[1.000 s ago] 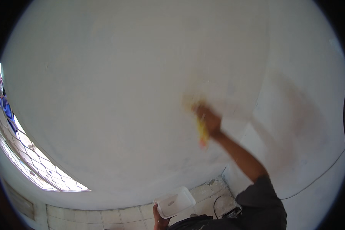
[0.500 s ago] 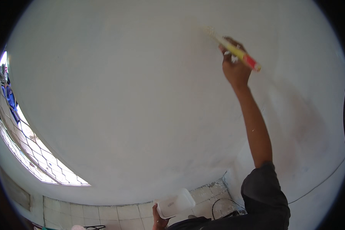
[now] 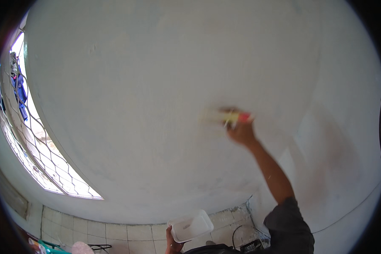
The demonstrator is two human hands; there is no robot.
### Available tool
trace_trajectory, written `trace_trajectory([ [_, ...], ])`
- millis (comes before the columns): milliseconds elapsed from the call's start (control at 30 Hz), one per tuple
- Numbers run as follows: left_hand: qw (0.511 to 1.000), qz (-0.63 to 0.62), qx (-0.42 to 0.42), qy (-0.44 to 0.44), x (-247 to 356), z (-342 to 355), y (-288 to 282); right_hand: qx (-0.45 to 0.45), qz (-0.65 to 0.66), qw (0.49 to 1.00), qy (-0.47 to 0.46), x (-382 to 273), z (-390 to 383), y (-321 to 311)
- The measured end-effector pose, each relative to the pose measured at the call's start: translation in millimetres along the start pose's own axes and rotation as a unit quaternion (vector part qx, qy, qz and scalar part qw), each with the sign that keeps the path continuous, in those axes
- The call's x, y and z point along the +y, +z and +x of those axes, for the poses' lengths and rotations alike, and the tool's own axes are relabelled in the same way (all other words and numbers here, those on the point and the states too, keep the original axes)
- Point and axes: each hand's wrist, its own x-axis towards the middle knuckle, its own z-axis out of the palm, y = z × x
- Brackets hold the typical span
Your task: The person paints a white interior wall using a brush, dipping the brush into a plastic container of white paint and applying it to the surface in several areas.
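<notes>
A pale off-white wall point(image 3: 135, 106) fills the centre of the frame, meeting a pale side wall point(image 3: 353, 169) at right, where a thin cable point(image 3: 343, 220) runs. Bright daylight comes through a wavy-grilled window point(image 3: 57, 163) at left; blue cloth point(image 3: 19, 86) shows there, upper left. Pale floor tiles point(image 3: 116, 232) line the bottom.
</notes>
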Motion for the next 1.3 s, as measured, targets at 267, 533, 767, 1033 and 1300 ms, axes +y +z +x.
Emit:
trace_trajectory([
  [267, 0.999, -0.027, -0.006, 0.028, 12, 0, -28, 0.282, -0.138, 0.941, -0.125, -2, 48, 10],
  [533, 0.998, -0.021, -0.049, 0.042, 43, -8, -43, -0.118, -0.053, 0.987, -0.092, -57, -210, 135],
  [767, 0.999, -0.01, -0.028, 0.014, 65, -22, -84, 0.205, -0.117, 0.969, -0.078, -72, 12, 35],
  [1033, 0.998, 0.005, -0.054, 0.019, 85, -19, -90, 0.141, -0.075, 0.987, -0.016, -71, -142, 138],
  [1300, 0.998, 0.02, -0.05, 0.024, 87, -17, -96, -0.098, 0.003, 0.994, 0.058, -69, -187, 138],
])
